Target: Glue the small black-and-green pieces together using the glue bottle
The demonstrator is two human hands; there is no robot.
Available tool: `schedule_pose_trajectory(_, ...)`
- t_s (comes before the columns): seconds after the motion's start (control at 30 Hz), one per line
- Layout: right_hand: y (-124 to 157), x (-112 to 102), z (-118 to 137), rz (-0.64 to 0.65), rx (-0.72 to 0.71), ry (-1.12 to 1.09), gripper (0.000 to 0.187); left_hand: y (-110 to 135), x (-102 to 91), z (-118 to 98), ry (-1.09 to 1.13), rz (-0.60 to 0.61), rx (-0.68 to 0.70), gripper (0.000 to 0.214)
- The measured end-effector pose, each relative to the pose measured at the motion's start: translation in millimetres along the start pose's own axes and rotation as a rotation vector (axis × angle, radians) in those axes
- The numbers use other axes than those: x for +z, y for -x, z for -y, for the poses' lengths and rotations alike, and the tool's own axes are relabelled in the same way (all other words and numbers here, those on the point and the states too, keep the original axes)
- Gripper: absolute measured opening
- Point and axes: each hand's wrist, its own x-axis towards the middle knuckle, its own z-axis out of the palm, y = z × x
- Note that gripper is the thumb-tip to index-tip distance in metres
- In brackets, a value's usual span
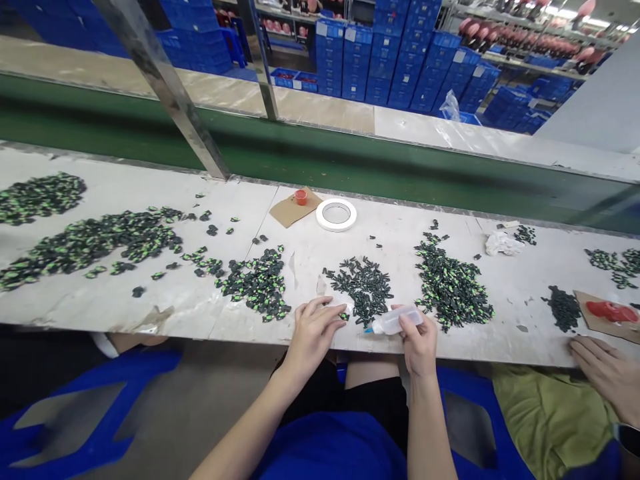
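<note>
My left hand [314,328] is closed at the table's front edge, its thumb and fingertips around a small black-and-green part [344,316]. In my right hand [420,339] is a translucent squeeze bottle [400,321], tilted so its blue tip [369,331] points left toward that part, with a gap between them. A heap of small black elongated pieces [367,293] lies just beyond both hands. Piles of black-and-green parts flank it, one on the left [260,283] and one on the right [453,283].
A white tape roll [324,223] and a red cup [301,197] on cardboard [285,212] stand farther back. Larger part piles [100,240] cover the left. At right, a co-worker's hand [607,373] rests near a black heap [563,308]. A metal post [165,87] rises at left.
</note>
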Motion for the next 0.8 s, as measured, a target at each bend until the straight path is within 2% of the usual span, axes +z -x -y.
schedule_pose_trajectory(0.13,3,13,5,-0.08,-0.036,0.075,0.028,-1,3.1,1,0.035,-0.04,-0.018,0.018)
schedule_pose_trajectory(0.33,9,26,9,-0.215,-0.178,0.28,0.029,-1,4.0,-1,0.006,-0.087,-0.012,0.012)
schedule_pose_trajectory(0.57,10,25,6,-0.167,-0.248,0.391,0.033,0,3.5,-2,-0.023,-0.108,0.02,0.01)
schedule_pose_trajectory(0.8,9,26,7,-0.145,-0.232,0.39,0.033,0,2.9,-4,-0.023,-0.084,-0.009,0.011)
